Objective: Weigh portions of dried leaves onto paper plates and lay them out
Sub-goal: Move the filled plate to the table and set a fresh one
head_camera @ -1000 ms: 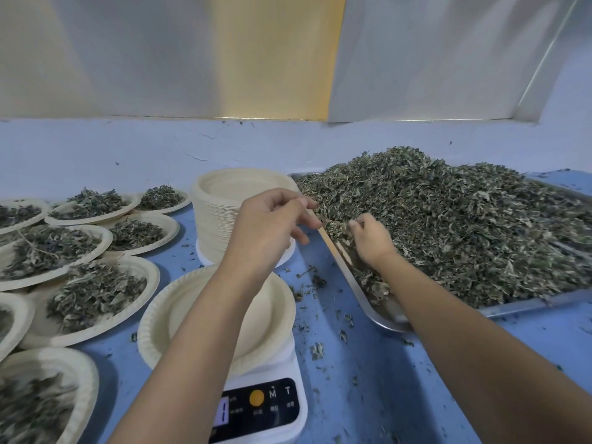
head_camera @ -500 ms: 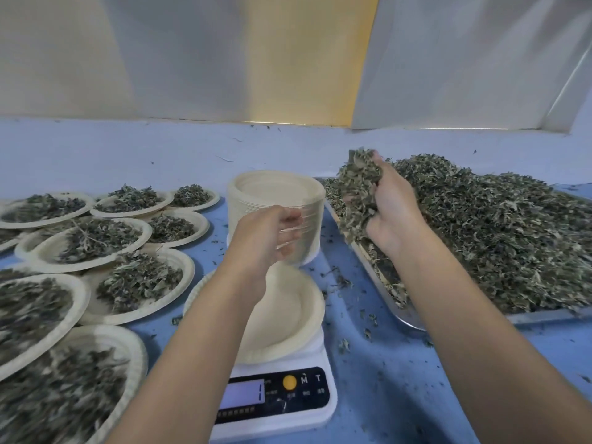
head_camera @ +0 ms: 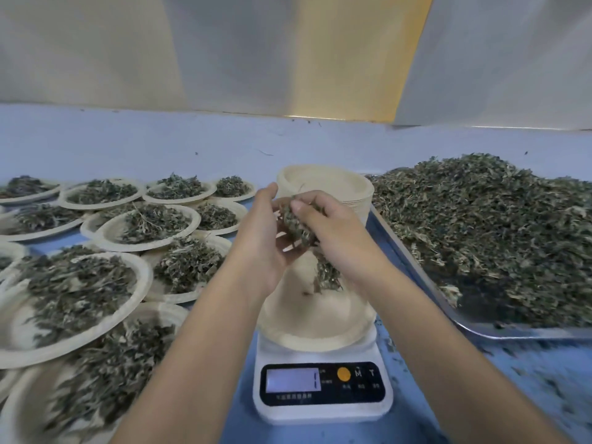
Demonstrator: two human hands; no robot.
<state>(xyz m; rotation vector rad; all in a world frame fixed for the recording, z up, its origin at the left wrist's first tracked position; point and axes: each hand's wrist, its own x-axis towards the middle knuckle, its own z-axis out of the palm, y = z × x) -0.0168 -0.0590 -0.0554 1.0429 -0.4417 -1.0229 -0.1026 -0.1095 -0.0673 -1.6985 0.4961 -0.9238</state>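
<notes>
A white digital scale (head_camera: 322, 392) stands in front of me with an empty paper plate (head_camera: 315, 328) on it. Above that plate my right hand (head_camera: 333, 232) grips a handful of dried leaves (head_camera: 296, 224), and some leaves (head_camera: 326, 274) hang and fall below it. My left hand (head_camera: 262, 238) is cupped against the handful from the left, fingers touching the leaves. A big heap of dried leaves (head_camera: 499, 229) fills a metal tray (head_camera: 416, 267) on the right.
Several filled paper plates, such as one (head_camera: 73, 299) at the near left, cover the blue table's left side. A stack of empty plates (head_camera: 336, 184) stands behind my hands. Leaf crumbs litter the table (head_camera: 528, 379) near the tray.
My right hand has carried a handful of leaves from the tray heap leftward over the scale plate. My left hand has risen to meet it. The camera has tilted down.
</notes>
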